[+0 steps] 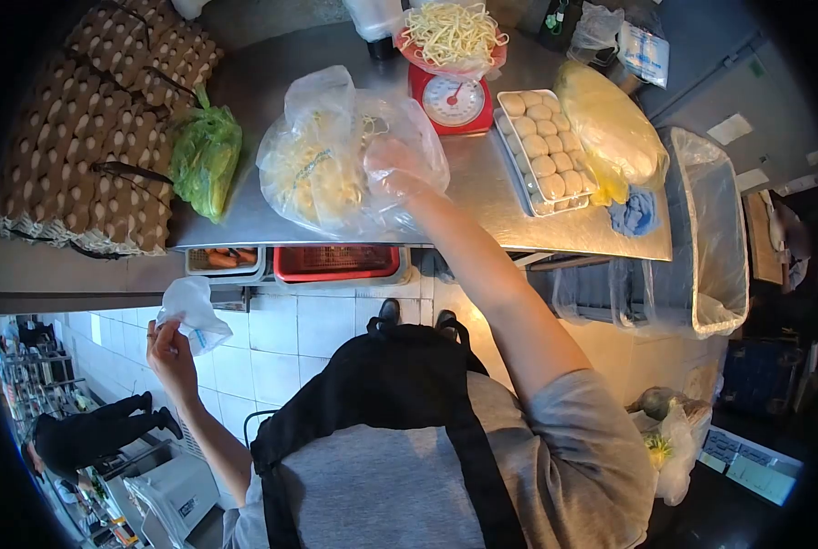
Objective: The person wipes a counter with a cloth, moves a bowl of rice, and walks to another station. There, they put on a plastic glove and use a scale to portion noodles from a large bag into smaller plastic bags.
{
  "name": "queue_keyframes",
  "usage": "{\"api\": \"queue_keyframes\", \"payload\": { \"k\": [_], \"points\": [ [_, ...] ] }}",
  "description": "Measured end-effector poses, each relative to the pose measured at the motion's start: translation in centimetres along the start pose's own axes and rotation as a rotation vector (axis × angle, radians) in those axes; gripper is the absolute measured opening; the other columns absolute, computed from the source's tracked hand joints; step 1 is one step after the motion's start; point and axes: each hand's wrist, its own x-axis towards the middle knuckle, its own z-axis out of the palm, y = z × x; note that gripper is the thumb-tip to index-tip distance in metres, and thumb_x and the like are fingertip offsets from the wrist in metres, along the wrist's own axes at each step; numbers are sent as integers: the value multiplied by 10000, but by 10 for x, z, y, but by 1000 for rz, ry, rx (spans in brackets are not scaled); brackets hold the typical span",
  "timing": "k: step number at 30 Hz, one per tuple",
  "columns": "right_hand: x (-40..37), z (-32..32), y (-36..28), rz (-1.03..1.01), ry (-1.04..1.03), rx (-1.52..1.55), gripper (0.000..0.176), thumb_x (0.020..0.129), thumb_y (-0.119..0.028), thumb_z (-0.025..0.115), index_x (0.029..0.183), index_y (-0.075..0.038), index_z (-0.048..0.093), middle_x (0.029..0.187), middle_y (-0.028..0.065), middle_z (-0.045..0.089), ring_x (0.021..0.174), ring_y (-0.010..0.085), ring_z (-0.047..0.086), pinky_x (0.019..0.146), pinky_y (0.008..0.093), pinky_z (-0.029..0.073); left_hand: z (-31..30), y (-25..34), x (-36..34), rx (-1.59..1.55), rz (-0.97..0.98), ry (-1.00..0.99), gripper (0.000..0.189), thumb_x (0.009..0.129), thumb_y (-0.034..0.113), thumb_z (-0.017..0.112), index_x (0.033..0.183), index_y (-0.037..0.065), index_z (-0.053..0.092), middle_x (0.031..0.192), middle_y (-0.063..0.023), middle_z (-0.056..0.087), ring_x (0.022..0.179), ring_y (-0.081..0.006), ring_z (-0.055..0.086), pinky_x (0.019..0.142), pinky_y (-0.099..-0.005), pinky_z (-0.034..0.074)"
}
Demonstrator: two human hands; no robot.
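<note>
My left hand point(169, 352) is out to the side, away from the counter, pinching a small clear plastic bag point(195, 316) that hangs open from the fingers. On the steel counter lies a large clear plastic bag point(313, 96) full of bean sprouts point(313, 178). My right hand point(395, 169) reaches into its right side; the plastic and glare blur the fingers, so I cannot tell what they grip. Just beyond stands a red dial scale point(454, 99), carrying a red-tinted pan of bean sprouts point(452, 38).
Stacked egg trays point(80, 156) and bagged green vegetables point(206, 157) sit left. At right are a tray of round pale items point(541, 146), a yellow bag point(610, 123), a blue cloth point(635, 212) and a lined bin point(711, 229). A red basket point(336, 263) is below; another person point(98, 439) is lower left.
</note>
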Motion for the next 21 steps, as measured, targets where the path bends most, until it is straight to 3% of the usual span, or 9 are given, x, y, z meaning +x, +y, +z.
{"api": "queue_keyframes", "payload": {
  "k": [1,4,7,10,13,16,18,20,21],
  "points": [
    [2,5,1,-11,25,-49,293,740,-233,530,994,-111,614,1016,144,590,988,291,547,865,384,416,-2,0,0,4,-13,-22,200,725,-73,438,812,-26,612,642,-126,565,551,-240,506,980,-455,336],
    [5,-30,0,106,-118,341,324,756,-259,567,1014,-63,560,944,129,595,853,280,567,760,371,446,-1,-5,-2,3,-33,-30,206,728,-74,427,813,-29,609,650,-127,570,566,-246,511,980,-454,338],
    [17,-9,-13,370,402,438,246,811,-292,519,930,-81,563,842,85,596,702,233,573,625,348,446,9,-6,0,-76,-60,5,214,724,-78,420,815,-30,608,699,-126,585,627,-247,531,970,-427,352],
    [25,-27,-24,382,329,1562,251,860,-320,464,919,-88,542,766,35,563,611,171,540,546,304,428,24,17,11,-421,-111,-28,262,705,-93,411,865,-33,610,852,-122,601,833,-215,549,831,-345,398],
    [19,-42,-49,359,300,1870,229,862,-306,461,924,-103,547,783,33,561,658,155,538,568,297,435,51,58,32,-559,14,-74,294,702,-78,448,938,-27,615,775,-102,559,769,-201,524,827,-356,387],
    [20,-46,-73,261,333,1469,208,865,-293,458,929,-118,551,800,31,560,705,139,537,591,289,441,82,109,65,-492,19,-149,318,670,-21,589,987,-11,612,698,-71,494,716,-186,481,755,-337,406],
    [18,-51,-86,183,326,787,195,867,-284,457,932,-129,554,812,30,559,737,129,536,605,284,446,109,137,88,-536,27,-76,287,639,26,660,920,-12,619,637,-69,471,637,-207,467,668,-344,411],
    [19,-73,-98,112,283,128,183,869,-275,455,936,-139,557,823,29,557,768,118,535,620,279,450,156,125,110,-672,174,-190,160,645,72,681,757,-20,612,607,-113,502,564,-273,480,600,-382,409],
    [22,-87,-102,79,254,-129,178,870,-271,454,937,-144,558,829,29,557,784,113,535,628,277,452,166,126,117,-546,233,-166,157,646,89,686,705,-22,594,613,-132,513,556,-297,485,594,-393,410]
  ]
}}
